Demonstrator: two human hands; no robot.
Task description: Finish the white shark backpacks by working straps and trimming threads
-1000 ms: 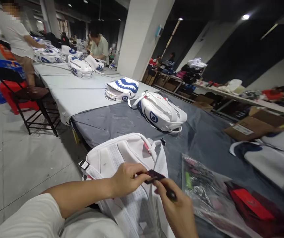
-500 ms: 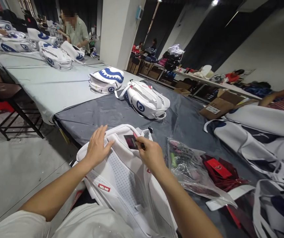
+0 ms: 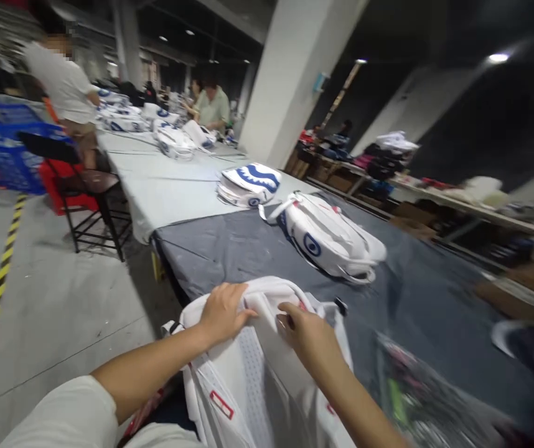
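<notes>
A white backpack [image 3: 252,367] with a dotted back panel and small red labels lies in front of me, its top away from me. My left hand [image 3: 224,314] grips its upper left edge, thumb on the near side, fingers over the padded fabric. Beside the top, my right hand [image 3: 311,330] is closed in a pinch against the white fabric. Something small and dark shows at its fingertips, too blurred to name. A black buckle [image 3: 340,306] sits at the end of a strap just past this hand.
Farther along the table [image 3: 211,255] are a white backpack with an eye print [image 3: 332,236] and another with a blue toothed pattern [image 3: 251,183]. A clear plastic bag [image 3: 416,398] lies at right. A chair [image 3: 92,186] stands left; a co-worker [image 3: 64,81] stands beyond.
The view has swung left, so things appear farther right. The dark card held by my right hand earlier no longer shows; that hand is now against the fabric. My left hand keeps its hold.
</notes>
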